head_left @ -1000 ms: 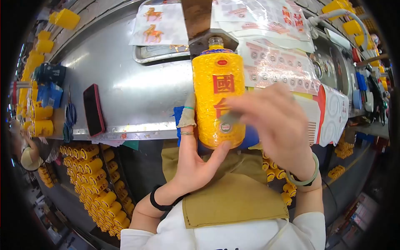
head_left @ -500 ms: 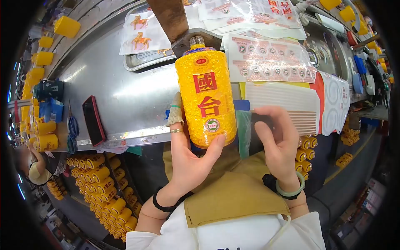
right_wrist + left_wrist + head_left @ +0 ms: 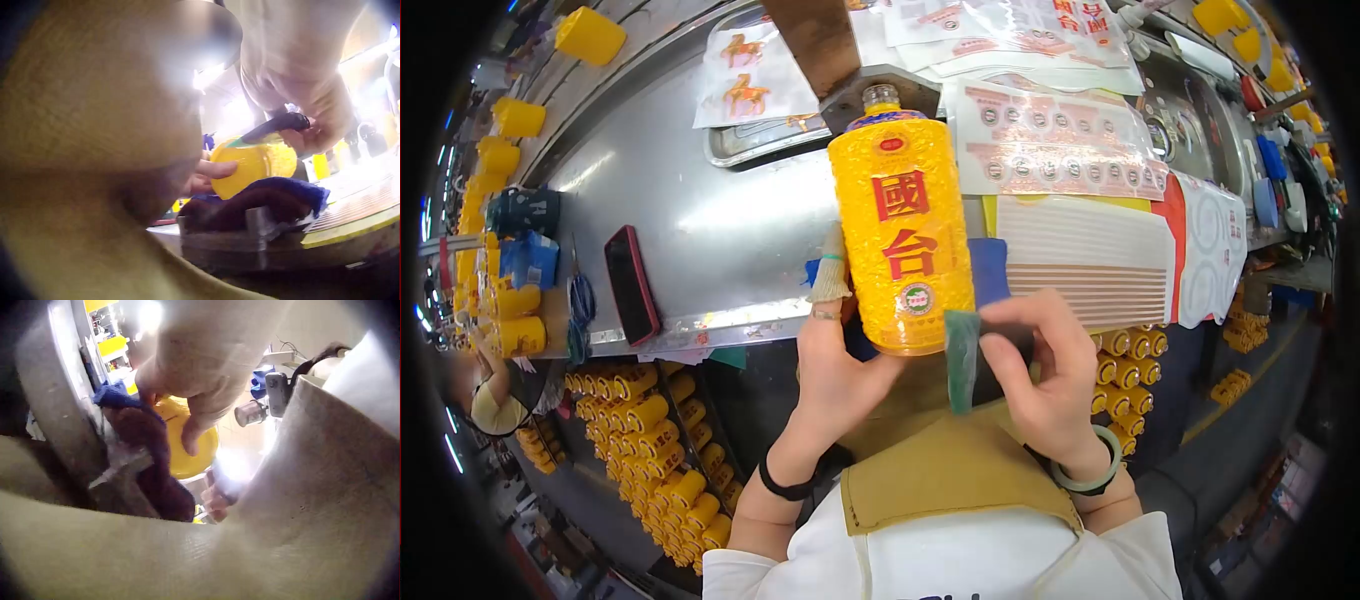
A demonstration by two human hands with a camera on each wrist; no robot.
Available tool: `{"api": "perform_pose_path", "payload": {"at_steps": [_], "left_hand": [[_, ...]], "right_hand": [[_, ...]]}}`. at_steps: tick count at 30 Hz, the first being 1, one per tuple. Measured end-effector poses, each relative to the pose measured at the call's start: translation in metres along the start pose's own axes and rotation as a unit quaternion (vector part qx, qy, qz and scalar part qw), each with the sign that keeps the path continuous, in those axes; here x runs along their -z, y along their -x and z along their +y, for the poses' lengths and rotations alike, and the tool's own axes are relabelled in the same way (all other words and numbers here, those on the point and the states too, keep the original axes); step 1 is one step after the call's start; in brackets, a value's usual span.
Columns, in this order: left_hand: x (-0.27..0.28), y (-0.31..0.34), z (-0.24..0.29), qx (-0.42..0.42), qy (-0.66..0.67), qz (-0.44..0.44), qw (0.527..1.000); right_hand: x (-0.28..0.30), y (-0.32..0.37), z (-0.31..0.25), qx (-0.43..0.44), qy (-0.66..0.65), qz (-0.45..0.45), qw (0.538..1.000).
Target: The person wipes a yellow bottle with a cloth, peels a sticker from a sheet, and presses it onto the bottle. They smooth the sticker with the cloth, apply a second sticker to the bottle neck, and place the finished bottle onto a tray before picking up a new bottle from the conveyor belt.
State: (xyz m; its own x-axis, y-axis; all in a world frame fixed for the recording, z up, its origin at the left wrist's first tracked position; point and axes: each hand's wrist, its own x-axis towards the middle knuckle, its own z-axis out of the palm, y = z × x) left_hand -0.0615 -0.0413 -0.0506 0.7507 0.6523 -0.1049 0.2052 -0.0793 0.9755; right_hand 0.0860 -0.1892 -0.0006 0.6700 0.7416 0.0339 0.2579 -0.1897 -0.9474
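Left hand (image 3: 835,375) grips the bottle (image 3: 903,225) by its base; right hand (image 3: 1052,372) pinches a scraper (image 3: 962,365), green edge left of the pinch.

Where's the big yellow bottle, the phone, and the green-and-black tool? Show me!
Yellow bottle (image 3: 904,225): head view, middle of its front.
Phone (image 3: 632,287): head view, on its dark screen.
Green-and-black tool (image 3: 962,362): head view, on its green end.

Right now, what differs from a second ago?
The right hand, pinching the green-edged scraper, moved from over the front of the yellow bottle to its lower right edge. The left hand shifted its thumb from front to base. The bottle's neck stays at the metal bracket; the smartphone stays put.
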Motion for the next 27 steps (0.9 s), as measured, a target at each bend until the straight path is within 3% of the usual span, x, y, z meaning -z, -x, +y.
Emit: {"api": "perform_pose_path", "payload": {"at_steps": [1,3,4,7,8,12,21,26,27], "left_hand": [[0.0,0.002,0.002,0.001,-0.003,0.004,1.0],[-0.005,0.001,0.006,-0.102,-0.071,0.112,0.986],[-0.004,0.006,0.006,-0.117,-0.095,0.119,0.981],[-0.003,0.004,0.021,-0.161,-0.152,0.117,0.968],[-0.004,0.004,0.019,-0.161,-0.15,0.115,0.969],[-0.009,0.005,0.012,-0.15,-0.095,0.142,0.974],[-0.012,0.004,0.013,-0.16,-0.071,0.148,0.973],[-0.009,0.007,0.011,-0.154,-0.115,0.141,0.971],[-0.008,0.007,0.01,-0.154,-0.09,0.128,0.976]], "right_hand": [[0.0,-0.003,0.001,-0.011,0.039,-0.007,0.999],[0.007,-0.01,0.006,-0.035,0.043,0.036,0.998],[0.009,-0.011,0.007,-0.064,0.048,0.082,0.993],[0.013,-0.002,0.003,-0.024,0.0,0.057,0.998],[0.011,-0.001,0.005,0.011,0.0,0.048,0.999],[0.006,0.002,0.004,-0.019,-0.014,0.029,0.999],[-0.004,-0.004,-0.016,0.053,0.027,-0.016,0.998],[-0.006,-0.003,-0.013,0.051,0.032,-0.012,0.998],[-0.004,-0.001,-0.008,0.007,0.009,0.006,1.0]]}}
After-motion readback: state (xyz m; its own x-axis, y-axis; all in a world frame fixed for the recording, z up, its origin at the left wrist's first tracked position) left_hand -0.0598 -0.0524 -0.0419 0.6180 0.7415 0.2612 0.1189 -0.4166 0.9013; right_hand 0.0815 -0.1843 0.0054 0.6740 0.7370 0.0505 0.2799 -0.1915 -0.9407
